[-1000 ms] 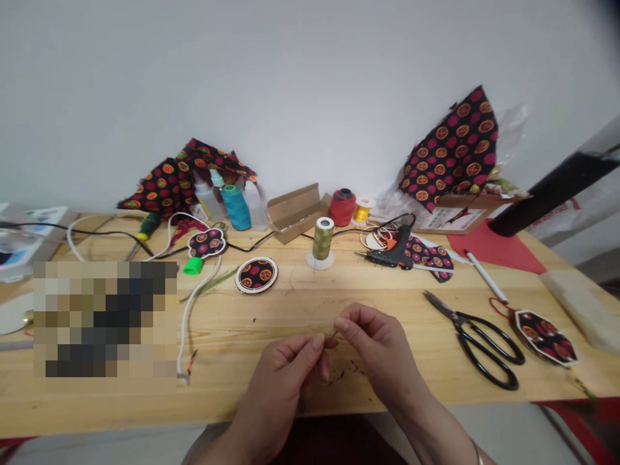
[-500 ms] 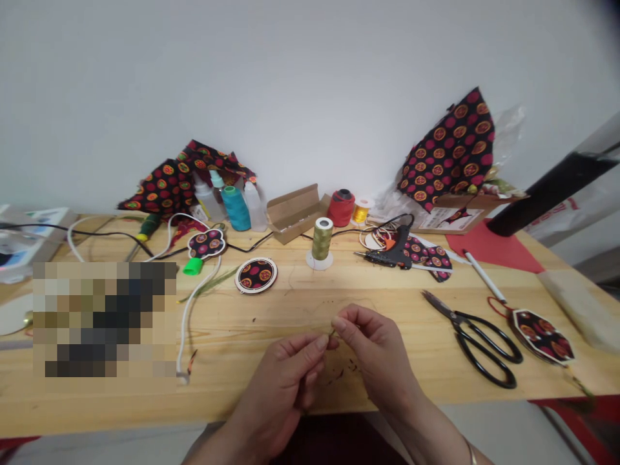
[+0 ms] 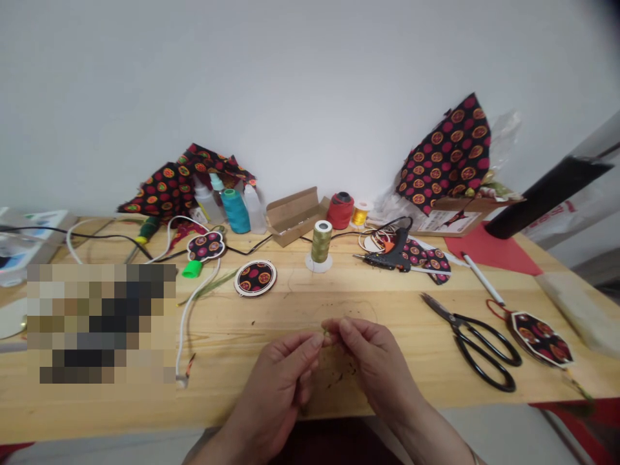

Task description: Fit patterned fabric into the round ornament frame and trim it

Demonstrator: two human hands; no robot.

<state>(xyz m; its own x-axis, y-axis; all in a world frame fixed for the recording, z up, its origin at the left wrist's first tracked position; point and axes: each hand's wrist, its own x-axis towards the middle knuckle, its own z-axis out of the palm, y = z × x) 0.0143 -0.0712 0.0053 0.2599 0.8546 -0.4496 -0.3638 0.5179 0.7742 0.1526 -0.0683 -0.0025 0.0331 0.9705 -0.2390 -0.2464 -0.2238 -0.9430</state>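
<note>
Close together over the front of the table, both my hands pinch a thin olive-green thread (image 3: 326,331). My left hand (image 3: 283,378) is closed, its thumb pressed against the forefinger. Thumb and fingers of my right hand (image 3: 371,355) meet at the same bit of thread. Most of what lies between the fingertips is hidden. Beyond the hands stands an olive-green thread spool (image 3: 320,242), with a fine strand trailing over the wood. A round fabric-covered piece (image 3: 256,279) with a pale rim lies to the left of the spool.
Black-handled scissors (image 3: 472,339) and an octagonal fabric piece (image 3: 542,339) lie right. A black glue gun (image 3: 394,255) rests behind them. Along the wall stand a teal spool (image 3: 236,212), a red spool (image 3: 341,211) and an open cardboard box (image 3: 298,219). A white cable (image 3: 186,323) runs at left.
My right hand has turned and moved slightly left and down, with its fingers now stretched across toward the left fingertips. Both hands still pinch the thread. The view has shifted slightly.
</note>
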